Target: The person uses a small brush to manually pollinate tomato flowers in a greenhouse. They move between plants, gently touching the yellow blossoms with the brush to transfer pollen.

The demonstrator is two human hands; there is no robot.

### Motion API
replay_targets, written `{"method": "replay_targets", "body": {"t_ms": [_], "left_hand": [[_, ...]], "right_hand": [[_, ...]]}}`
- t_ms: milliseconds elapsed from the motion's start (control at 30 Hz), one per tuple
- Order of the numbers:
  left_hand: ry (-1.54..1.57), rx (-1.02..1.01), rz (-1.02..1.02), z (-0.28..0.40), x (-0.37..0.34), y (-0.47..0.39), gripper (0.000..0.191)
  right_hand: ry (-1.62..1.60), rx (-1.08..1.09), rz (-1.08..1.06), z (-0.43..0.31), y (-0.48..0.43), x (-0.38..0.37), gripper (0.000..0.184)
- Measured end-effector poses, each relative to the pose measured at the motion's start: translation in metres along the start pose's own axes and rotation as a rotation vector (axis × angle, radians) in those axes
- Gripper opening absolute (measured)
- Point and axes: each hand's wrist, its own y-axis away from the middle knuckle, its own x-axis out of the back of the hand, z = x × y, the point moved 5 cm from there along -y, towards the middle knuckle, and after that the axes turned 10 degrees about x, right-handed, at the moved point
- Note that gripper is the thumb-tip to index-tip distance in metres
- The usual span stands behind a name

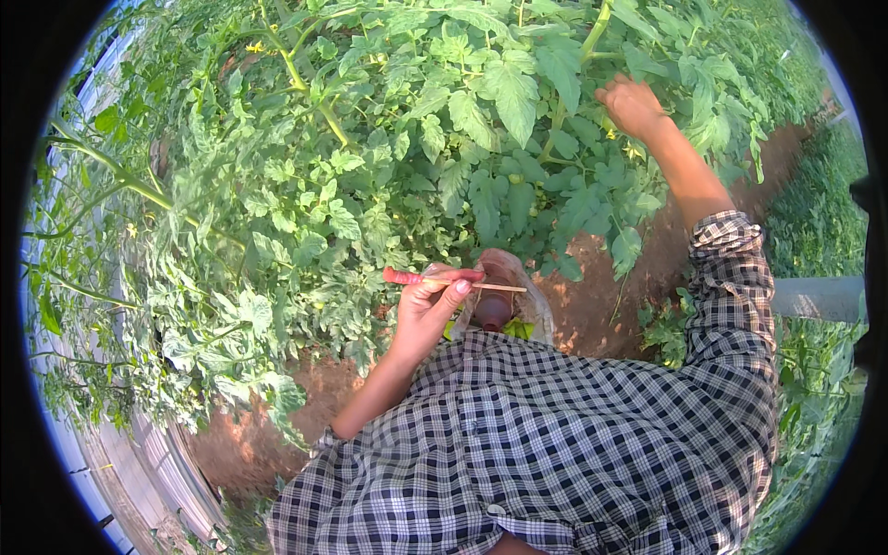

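My left hand (424, 305) is in front of my chest, its thumb pressing a thin wooden stick (505, 286) that points right. A red, rod-like piece (401, 276) juts out on the left side of the same grip; exactly what it is cannot be made out. Just beyond the stick sits a clear plastic bag (541, 298) with a dark reddish, rounded container (494, 309) in it. Far out at the upper right, my right hand (631, 105) reaches among tomato leaves near a stem. Its fingers are curled, and leaves and the angle hide whether they pinch anything.
Dense tomato plants (472, 118) with thick stems (305, 87) and yellow flowers (633, 150) fill the space ahead. Brown soil (596, 312) shows beneath. A grey pipe (818, 298) lies at my right, and pale sheeting (149, 465) runs along the left.
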Motion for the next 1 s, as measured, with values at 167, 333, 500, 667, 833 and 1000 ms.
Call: {"method": "replay_targets", "body": {"t_ms": [167, 333, 500, 667, 833, 1000], "left_hand": [[-0.001, -0.04, 0.007, 0.001, -0.004, 0.002, 0.017], [-0.031, -0.019, 0.013, 0.003, -0.005, 0.005, 0.018], [0.017, -0.027, 0.016, 0.004, 0.007, -0.002, 0.018], [0.009, 0.002, 0.049, 0.002, 0.02, -0.008, 0.017], [-0.038, 0.062, 0.079, -0.007, 0.031, -0.003, 0.016], [-0.081, 0.048, 0.125, -0.014, 0.04, -0.003, 0.017]], "right_hand": [[-0.011, 0.002, 0.002, 0.006, 0.006, 0.008, 0.029], [-0.137, -0.02, 0.521, -0.004, 0.024, 0.081, 0.027], [-0.631, 0.119, 0.597, -0.101, 0.059, 0.099, 0.024], [-0.751, 0.06, 0.578, -0.145, 0.08, 0.075, 0.02], [-0.997, -0.276, 0.592, -0.123, 0.098, 0.062, 0.014], [-1.245, -0.628, 0.765, -0.068, 0.085, 0.03, 0.018]]}}
